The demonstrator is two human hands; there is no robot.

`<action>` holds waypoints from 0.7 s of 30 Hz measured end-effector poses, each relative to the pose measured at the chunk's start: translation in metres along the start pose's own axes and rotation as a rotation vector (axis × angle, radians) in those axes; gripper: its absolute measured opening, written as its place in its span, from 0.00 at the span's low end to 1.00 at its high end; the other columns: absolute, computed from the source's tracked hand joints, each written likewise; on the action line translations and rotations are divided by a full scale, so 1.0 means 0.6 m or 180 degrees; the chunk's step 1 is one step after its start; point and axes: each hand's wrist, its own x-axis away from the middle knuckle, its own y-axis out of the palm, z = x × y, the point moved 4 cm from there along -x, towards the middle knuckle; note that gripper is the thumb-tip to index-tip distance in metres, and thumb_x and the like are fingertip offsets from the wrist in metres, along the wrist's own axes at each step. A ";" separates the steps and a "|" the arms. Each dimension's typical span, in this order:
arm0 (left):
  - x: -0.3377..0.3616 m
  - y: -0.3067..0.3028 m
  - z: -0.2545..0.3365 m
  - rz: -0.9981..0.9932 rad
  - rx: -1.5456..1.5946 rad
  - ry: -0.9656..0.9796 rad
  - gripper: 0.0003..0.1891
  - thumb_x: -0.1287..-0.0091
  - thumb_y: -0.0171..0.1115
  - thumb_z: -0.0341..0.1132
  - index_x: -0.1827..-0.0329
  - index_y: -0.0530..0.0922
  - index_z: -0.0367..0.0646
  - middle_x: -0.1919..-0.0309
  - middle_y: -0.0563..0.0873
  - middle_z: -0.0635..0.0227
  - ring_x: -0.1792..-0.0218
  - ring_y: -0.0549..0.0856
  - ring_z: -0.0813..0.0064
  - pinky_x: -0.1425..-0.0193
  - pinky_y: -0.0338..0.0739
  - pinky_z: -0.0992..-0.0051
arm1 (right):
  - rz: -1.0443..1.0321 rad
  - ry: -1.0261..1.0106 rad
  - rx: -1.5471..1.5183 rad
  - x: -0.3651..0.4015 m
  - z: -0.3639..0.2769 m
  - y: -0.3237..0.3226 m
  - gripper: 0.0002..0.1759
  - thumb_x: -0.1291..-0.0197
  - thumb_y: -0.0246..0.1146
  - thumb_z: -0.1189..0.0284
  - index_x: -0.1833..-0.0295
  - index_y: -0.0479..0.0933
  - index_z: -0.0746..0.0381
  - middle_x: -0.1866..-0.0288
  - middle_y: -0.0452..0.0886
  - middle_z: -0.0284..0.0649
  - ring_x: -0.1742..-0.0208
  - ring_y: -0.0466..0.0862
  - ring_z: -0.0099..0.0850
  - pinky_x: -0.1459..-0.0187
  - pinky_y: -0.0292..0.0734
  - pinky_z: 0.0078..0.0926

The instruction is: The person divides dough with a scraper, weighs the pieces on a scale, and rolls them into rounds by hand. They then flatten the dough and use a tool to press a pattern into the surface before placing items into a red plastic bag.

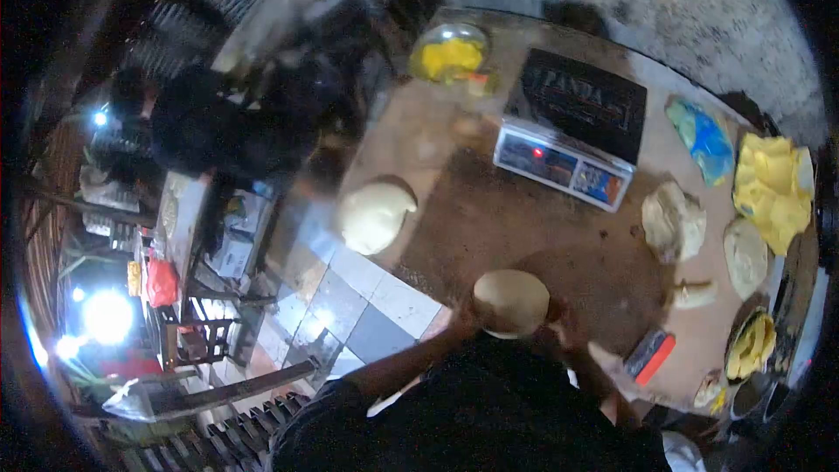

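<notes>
A round, smooth, pale piece of dough [511, 301] is at the near edge of the table, in front of my dark shirt. My left hand [465, 319] grips its left side, and my right hand [562, 325] is at its right side. Both hands are in shadow, and their fingers are partly hidden by the dough. To the right of my right hand lies a scraper [649, 357] with a red edge. Farther left on the table sits another smooth lump of dough [376, 217].
A digital scale [564, 166] with a dark top stands at the back. Yellow fat [773, 179], a blue and yellow bag [702, 142] and more dough [673, 221] lie to the right. A bowl [450, 32] is at the far left corner. Another person [253, 114] stands at left.
</notes>
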 end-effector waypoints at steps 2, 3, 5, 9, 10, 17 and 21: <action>0.000 0.045 0.015 -0.0124 0.1695 -0.0782 0.41 0.48 0.74 0.41 0.34 0.60 0.40 0.44 0.74 0.57 0.43 0.75 0.65 0.44 0.75 0.64 | -0.0287 -0.0067 -0.0120 -0.028 0.034 0.018 0.31 0.29 0.45 0.55 0.29 0.53 0.63 0.36 0.69 0.43 0.41 0.73 0.38 0.40 0.68 0.43; -0.017 0.057 0.005 -0.0069 0.1715 -0.0759 0.41 0.48 0.74 0.41 0.34 0.60 0.40 0.44 0.74 0.57 0.43 0.75 0.65 0.44 0.75 0.64 | -0.0072 -0.0141 -0.0325 -0.065 0.032 0.022 0.31 0.30 0.46 0.55 0.30 0.55 0.63 0.37 0.69 0.43 0.41 0.73 0.38 0.41 0.68 0.41; -0.041 0.053 0.012 -0.0421 0.4068 -0.0776 0.41 0.49 0.75 0.40 0.35 0.61 0.39 0.45 0.74 0.56 0.44 0.76 0.67 0.46 0.77 0.65 | 0.0397 -0.0290 -0.0731 -0.151 0.004 0.045 0.31 0.31 0.47 0.54 0.31 0.57 0.63 0.38 0.70 0.41 0.43 0.74 0.37 0.41 0.69 0.39; -0.127 -0.132 0.158 0.0264 0.1907 -0.0504 0.36 0.47 0.72 0.33 0.37 0.63 0.38 0.49 0.78 0.59 0.50 0.80 0.68 0.49 0.79 0.68 | 0.0562 0.0115 -0.0997 -0.296 -0.226 0.185 0.34 0.33 0.46 0.46 0.35 0.64 0.62 0.42 0.74 0.45 0.46 0.75 0.35 0.44 0.70 0.34; -0.155 -0.182 0.177 0.0687 0.2083 -0.0132 0.35 0.47 0.72 0.31 0.38 0.63 0.38 0.50 0.79 0.59 0.52 0.81 0.67 0.51 0.80 0.68 | 0.0268 0.0311 -0.0760 -0.317 -0.322 0.227 0.34 0.35 0.49 0.45 0.37 0.67 0.63 0.44 0.74 0.44 0.48 0.76 0.35 0.45 0.70 0.34; -0.322 -0.520 0.174 0.0623 0.2374 -0.0706 0.42 0.47 0.69 0.55 0.33 0.63 0.44 0.41 0.73 0.59 0.46 0.76 0.66 0.48 0.77 0.68 | 0.1180 -0.0406 0.0834 -0.599 -0.479 0.387 0.30 0.35 0.51 0.48 0.44 0.73 0.64 0.51 0.78 0.42 0.53 0.79 0.34 0.52 0.75 0.36; -0.171 -0.740 0.085 0.1774 0.2122 0.0465 0.28 0.41 0.66 0.33 0.37 0.66 0.47 0.45 0.73 0.67 0.48 0.77 0.70 0.50 0.77 0.66 | 0.0145 -0.0141 0.0872 -0.689 -0.257 0.301 0.24 0.33 0.49 0.53 0.47 0.76 0.62 0.59 0.82 0.42 0.61 0.82 0.33 0.61 0.79 0.32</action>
